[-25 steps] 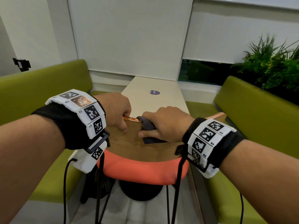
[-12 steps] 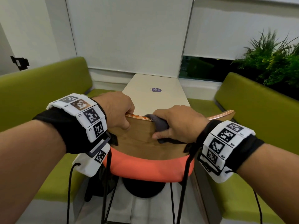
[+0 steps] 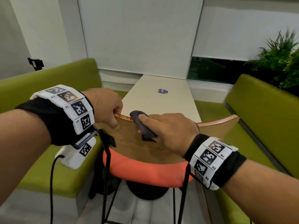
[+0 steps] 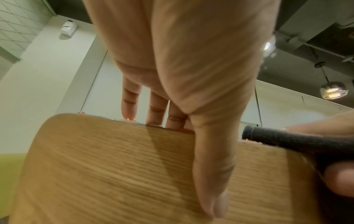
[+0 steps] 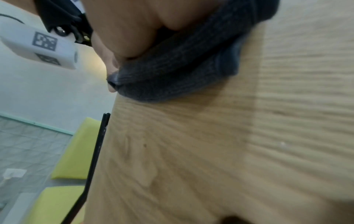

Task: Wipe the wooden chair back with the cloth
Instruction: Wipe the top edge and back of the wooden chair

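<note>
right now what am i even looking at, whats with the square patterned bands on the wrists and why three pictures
There is no machine here: these are a person's two bare hands, each wrist wearing a band with printed markers and a small camera. The big picture comes from a camera on the person's head; the other two look along each hand from the wrist.

The left hand grips the top edge of the wooden chair back, thumb on the near face and fingers over the far side. The right hand holds a dark grey cloth folded over that same edge, pressing it against the wood. Below is the chair's orange seat; beyond it a white table between green benches.
</note>
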`<action>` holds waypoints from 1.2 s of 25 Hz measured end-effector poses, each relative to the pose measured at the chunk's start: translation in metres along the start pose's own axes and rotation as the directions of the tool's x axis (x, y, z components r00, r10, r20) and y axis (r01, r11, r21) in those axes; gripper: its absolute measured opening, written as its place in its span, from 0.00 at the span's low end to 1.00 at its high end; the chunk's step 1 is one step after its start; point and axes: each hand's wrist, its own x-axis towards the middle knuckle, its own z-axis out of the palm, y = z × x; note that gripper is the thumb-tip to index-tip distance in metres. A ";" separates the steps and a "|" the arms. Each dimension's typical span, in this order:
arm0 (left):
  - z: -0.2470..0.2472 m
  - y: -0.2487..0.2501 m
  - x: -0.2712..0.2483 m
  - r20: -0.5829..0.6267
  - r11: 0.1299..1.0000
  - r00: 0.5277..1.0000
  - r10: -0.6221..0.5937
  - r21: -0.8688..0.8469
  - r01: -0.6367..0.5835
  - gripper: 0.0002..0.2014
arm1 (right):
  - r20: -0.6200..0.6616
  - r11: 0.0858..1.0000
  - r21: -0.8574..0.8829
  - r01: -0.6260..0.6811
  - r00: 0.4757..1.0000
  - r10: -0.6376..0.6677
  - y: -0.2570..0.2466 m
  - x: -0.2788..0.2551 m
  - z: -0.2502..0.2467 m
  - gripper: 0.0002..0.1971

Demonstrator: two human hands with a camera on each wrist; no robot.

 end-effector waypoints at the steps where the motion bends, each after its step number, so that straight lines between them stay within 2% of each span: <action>1: 0.001 -0.001 0.001 -0.001 1.000 1.000 -0.007 0.005 0.007 0.20 | -0.043 0.999 0.025 0.025 0.999 -0.024 0.002 0.000 0.002 0.18; 3: 0.002 0.001 0.000 -0.003 1.000 1.000 -0.016 0.006 0.016 0.19 | -0.008 0.988 0.156 -0.020 1.000 0.021 0.004 0.005 -0.006 0.16; 5: 0.001 0.003 0.001 -0.008 0.999 1.000 -0.015 0.032 0.015 0.19 | 0.162 0.968 0.212 -0.134 0.982 0.100 0.004 0.012 -0.015 0.15; 8: -0.001 0.002 0.003 -0.004 0.998 1.000 -0.015 0.057 0.015 0.20 | 0.386 0.953 0.187 -0.237 0.910 0.150 0.003 0.026 -0.024 0.16; 11: 0.001 -0.003 0.003 -0.002 0.999 1.000 0.005 0.049 -0.004 0.21 | 0.497 0.942 0.199 -0.270 0.856 0.141 0.005 0.026 -0.029 0.15; 14: 0.004 -0.006 0.003 -0.033 0.998 0.999 0.035 0.055 -0.034 0.20 | 0.486 0.956 0.197 -0.217 0.869 0.097 0.009 0.020 -0.035 0.16; 18: 0.011 -0.022 0.002 -0.074 0.997 0.994 0.082 0.021 -0.080 0.21 | 0.337 0.984 0.113 -0.136 0.937 0.091 0.006 0.010 -0.029 0.19; 20: 0.011 -0.032 0.000 -0.072 0.996 0.994 0.088 0.013 -0.087 0.22 | 0.253 0.986 0.021 -0.166 0.955 0.155 0.000 0.005 -0.023 0.27; 22: 0.011 -0.038 -0.001 -0.061 0.996 0.994 0.086 0.014 -0.085 0.22 | 0.156 0.972 0.035 -0.234 0.962 0.226 -0.010 0.003 -0.017 0.36; 23: 0.011 -0.038 -0.001 -0.060 0.996 0.994 0.089 0.016 -0.089 0.22 | 0.113 0.966 0.075 -0.248 0.964 0.239 -0.014 0.002 -0.016 0.35; 25: 0.012 -0.037 -0.001 -0.070 0.994 0.992 0.104 0.025 -0.103 0.22 | 0.068 0.955 0.167 -0.244 0.969 0.236 -0.018 0.006 -0.018 0.27; 27: 0.014 -0.035 -0.001 -0.089 0.993 0.989 0.119 0.032 -0.116 0.21 | 0.141 0.936 0.238 -0.261 0.962 0.233 -0.017 0.012 -0.024 0.19; 30: 0.014 -0.036 -0.002 -0.102 0.994 0.989 0.111 0.028 -0.108 0.20 | 0.349 0.944 0.148 -0.295 0.909 0.229 -0.014 0.025 -0.028 0.18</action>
